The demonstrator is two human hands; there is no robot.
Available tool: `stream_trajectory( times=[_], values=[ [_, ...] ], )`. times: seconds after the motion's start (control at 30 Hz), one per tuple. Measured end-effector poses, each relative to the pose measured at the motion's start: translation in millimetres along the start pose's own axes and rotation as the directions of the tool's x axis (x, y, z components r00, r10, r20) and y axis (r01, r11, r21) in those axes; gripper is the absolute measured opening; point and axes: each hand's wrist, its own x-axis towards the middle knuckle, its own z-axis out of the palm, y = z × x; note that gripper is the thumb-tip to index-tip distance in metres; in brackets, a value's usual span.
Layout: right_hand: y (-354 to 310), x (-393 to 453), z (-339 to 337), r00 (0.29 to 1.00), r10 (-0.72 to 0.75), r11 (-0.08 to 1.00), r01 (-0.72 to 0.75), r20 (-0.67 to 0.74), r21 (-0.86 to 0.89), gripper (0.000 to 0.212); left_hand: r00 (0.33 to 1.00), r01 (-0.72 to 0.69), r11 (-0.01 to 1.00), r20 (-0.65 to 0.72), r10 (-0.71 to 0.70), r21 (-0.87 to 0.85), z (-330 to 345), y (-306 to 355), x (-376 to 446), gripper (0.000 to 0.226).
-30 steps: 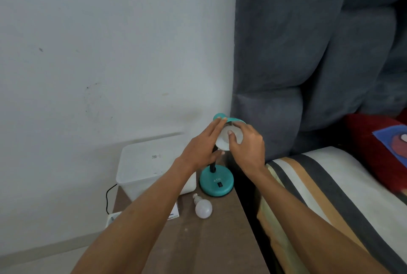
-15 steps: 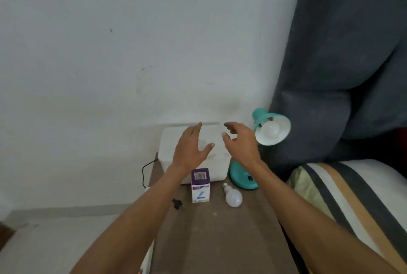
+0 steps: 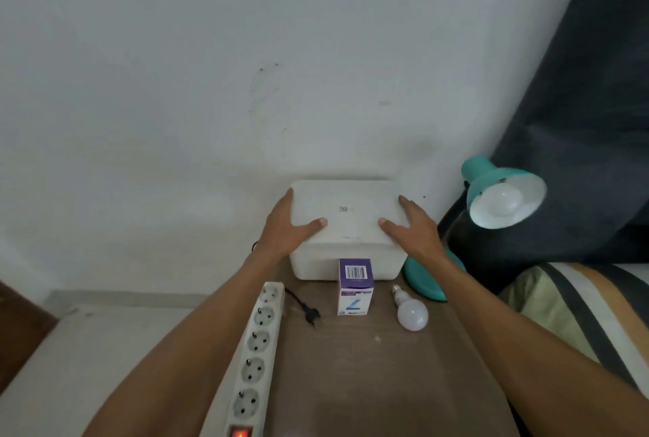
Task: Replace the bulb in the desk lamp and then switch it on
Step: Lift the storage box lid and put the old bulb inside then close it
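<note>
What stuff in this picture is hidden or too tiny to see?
Head view:
Lamp base: partly behind the right forearm; no switch visible.
Power strip: cut off by the bottom edge.
Bulb box: print too small to read.
White box: closed, contents hidden; left hand and right hand touch it.

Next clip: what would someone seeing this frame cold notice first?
The left hand and right hand rest on the lid of the white box against the wall, mid-frame. To its right the teal desk lamp turns its shade toward the camera, a bulb fitted inside. A loose bulb lies on the table nearby.
</note>
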Motion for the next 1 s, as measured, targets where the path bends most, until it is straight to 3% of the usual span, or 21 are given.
stream_trajectory(
  times=[0.17,0.37,0.5,0.7,1.0],
  values=[
    [0,11,2,0.999,0.005,0.995,-0.008,0.034,0.097,0.089,0.999,0.025,0.998,0.022,-0.024,-0.065,2,-3,4,0.119],
    [0,14,8,1.0,-0.003,0.996,0.003,0.004,0.092,0.094,0.999,0.022,0.996,0.033,-0.019,-0.081,-1,0,6,0.124],
    [-3,15,6,1.0,0.014,0.998,-0.014,-0.002,0.064,0.096,1.0,-0.002,0.996,0.009,0.003,-0.091,-2,5,6,0.113],
    [-19,18,-4,0.998,-0.035,0.997,0.039,-0.055,0.064,0.094,0.998,0.003,0.99,-0.063,-0.012,-0.143,-3,13,4,0.114],
    [-41,-14,-22,0.991,-0.083,0.991,0.094,-0.106,0.098,0.097,0.982,-0.129,0.99,-0.145,0.119,-0.058,-29,48,-32,0.1]
  ],
)
